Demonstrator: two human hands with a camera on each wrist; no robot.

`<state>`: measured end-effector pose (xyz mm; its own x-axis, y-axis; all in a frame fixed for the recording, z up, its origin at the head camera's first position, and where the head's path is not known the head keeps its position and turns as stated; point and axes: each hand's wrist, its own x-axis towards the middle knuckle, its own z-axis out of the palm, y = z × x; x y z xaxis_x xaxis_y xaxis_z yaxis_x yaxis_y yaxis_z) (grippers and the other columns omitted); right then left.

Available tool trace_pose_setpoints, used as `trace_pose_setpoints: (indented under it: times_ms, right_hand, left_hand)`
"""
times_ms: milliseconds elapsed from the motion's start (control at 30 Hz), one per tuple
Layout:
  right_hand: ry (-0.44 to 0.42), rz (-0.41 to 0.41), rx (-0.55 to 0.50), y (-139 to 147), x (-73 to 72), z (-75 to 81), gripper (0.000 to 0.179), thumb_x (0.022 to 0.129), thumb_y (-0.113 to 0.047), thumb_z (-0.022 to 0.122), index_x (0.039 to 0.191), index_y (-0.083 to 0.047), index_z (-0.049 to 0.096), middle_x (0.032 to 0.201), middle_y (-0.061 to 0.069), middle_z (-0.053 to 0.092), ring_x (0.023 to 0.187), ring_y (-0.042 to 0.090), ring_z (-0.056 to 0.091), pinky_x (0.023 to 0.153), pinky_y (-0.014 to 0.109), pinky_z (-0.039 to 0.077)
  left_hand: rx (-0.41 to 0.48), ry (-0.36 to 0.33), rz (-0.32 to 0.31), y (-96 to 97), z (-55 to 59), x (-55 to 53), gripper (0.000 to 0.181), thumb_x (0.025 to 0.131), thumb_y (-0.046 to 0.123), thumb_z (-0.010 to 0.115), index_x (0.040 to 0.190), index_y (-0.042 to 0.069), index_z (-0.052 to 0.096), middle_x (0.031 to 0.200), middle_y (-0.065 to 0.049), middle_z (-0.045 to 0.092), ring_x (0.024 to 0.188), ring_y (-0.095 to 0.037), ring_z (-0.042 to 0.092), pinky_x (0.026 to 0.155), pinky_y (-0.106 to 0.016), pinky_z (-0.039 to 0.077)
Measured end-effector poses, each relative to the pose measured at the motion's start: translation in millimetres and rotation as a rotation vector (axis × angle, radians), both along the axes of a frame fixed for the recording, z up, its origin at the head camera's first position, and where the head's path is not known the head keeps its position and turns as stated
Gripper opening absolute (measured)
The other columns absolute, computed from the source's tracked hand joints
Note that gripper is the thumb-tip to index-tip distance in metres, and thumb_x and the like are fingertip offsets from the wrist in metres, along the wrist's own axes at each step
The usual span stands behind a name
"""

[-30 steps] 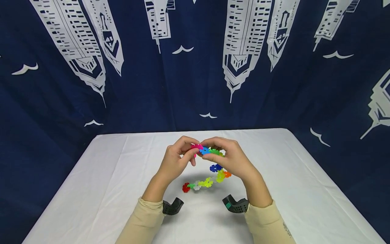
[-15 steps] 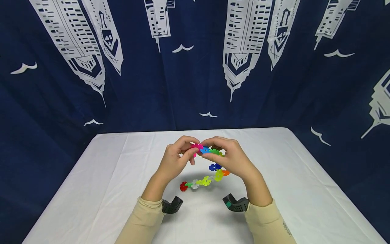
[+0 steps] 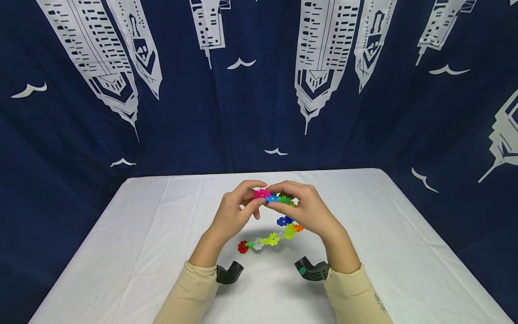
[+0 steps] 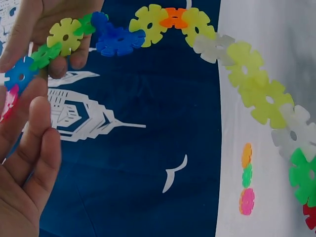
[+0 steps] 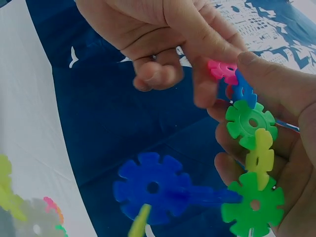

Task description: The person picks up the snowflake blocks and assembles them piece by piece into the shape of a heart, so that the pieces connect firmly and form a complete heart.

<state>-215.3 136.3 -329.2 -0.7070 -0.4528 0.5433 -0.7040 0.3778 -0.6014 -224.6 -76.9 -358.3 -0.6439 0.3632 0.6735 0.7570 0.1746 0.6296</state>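
Raised over the table, my left hand (image 3: 228, 213) pinches a pink snowflake-shaped connector disc (image 3: 261, 194) between thumb and fingers. My right hand (image 3: 309, 207) grips the light blue disc (image 3: 272, 199) right against it, at the end of a long chain. In the right wrist view the pink disc's edge meets the blue one, and a green disc (image 5: 252, 123) follows. From my right hand the chain hangs through dark blue discs (image 4: 118, 42), an orange disc (image 4: 174, 18), yellow and clear ones, down to a red disc (image 3: 243, 247) at its low end.
A short row of orange, green and pink discs (image 4: 248, 177) lies on the white table (image 3: 162, 252), showing in the left wrist view. Behind the table hangs a dark blue curtain (image 3: 226, 112) with white buildings. Black wrist devices (image 3: 229, 273) sit on both forearms.
The pink disc has turned to show more of its face against the blue one. The chain's low end has swung slightly left and up. Both hands stay nearly in place.
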Motion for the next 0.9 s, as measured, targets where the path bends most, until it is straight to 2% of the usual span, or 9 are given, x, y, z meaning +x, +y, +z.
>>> trace_pose_setpoints:
  times_ms: [100,233,367,500,700,800,900]
  right_hand:
    - [0.012,-0.037,0.012,3.9,-0.6,0.2,0.028,0.086,-0.014,0.079,0.113,-0.012,0.073,0.105,0.0,0.074,0.077,0.008,0.063,0.08,0.026,0.058]
    - [0.024,-0.08,0.014,9.7,-1.7,0.9,0.028,0.085,-0.012,0.079,0.113,-0.011,0.073,0.105,0.0,0.074,0.076,0.007,0.062,0.08,0.025,0.058]
    - [0.017,-0.11,0.025,14.3,-2.3,2.7,0.028,0.086,-0.013,0.079,0.114,-0.012,0.073,0.107,-0.001,0.074,0.079,0.009,0.063,0.081,0.027,0.058]
    - [0.01,-0.15,0.03,19.4,-2.4,3.7,0.027,0.088,-0.012,0.076,0.114,-0.011,0.073,0.107,0.0,0.074,0.082,0.01,0.064,0.083,0.031,0.059]
    - [-0.004,-0.197,0.022,24.1,-3.0,3.6,0.025,0.089,-0.01,0.074,0.114,-0.011,0.072,0.107,0.001,0.074,0.085,0.012,0.065,0.083,0.03,0.058]
    - [-0.008,-0.203,0.023,24.5,-3.7,3.2,0.025,0.09,-0.011,0.074,0.114,-0.01,0.071,0.107,0.001,0.074,0.087,0.014,0.066,0.083,0.029,0.058]
    - [-0.003,-0.203,0.023,24.9,-5.0,3.0,0.025,0.09,-0.011,0.074,0.114,-0.01,0.071,0.107,0.002,0.074,0.086,0.014,0.066,0.082,0.03,0.058]
  left_hand:
    - [-0.028,-0.061,0.051,-3.6,-1.1,-3.8,0.038,0.096,0.011,0.066,0.132,0.009,0.053,0.085,-0.008,0.074,0.059,-0.009,0.065,0.054,-0.023,0.046]
    - [-0.058,-0.193,0.149,-10.3,-8.9,-16.2,0.041,0.092,0.015,0.072,0.13,0.013,0.055,0.1,-0.006,0.076,0.073,-0.012,0.069,0.067,-0.026,0.055]
    - [-0.124,-0.344,0.271,-13.4,-28.7,-34.7,0.04,0.088,0.019,0.077,0.124,0.017,0.062,0.112,-0.004,0.073,0.091,-0.017,0.068,0.082,-0.032,0.057]
    - [-0.199,-0.452,0.335,-12.6,-53.9,-54.3,0.038,0.088,0.017,0.077,0.124,0.014,0.065,0.122,-0.009,0.068,0.105,-0.027,0.065,0.09,-0.041,0.056]
    - [-0.338,-0.518,0.377,-8.9,-83.8,-79.0,0.041,0.088,0.017,0.076,0.127,0.012,0.066,0.124,-0.013,0.064,0.111,-0.032,0.062,0.099,-0.044,0.053]
    - [-0.391,-0.531,0.387,-8.0,-93.2,-88.2,0.042,0.087,0.017,0.077,0.127,0.012,0.066,0.122,-0.012,0.066,0.109,-0.029,0.061,0.1,-0.043,0.051]
    - [-0.432,-0.513,0.389,-7.4,-96.9,-95.5,0.044,0.085,0.018,0.079,0.127,0.012,0.066,0.118,-0.012,0.068,0.102,-0.026,0.059,0.095,-0.041,0.05]
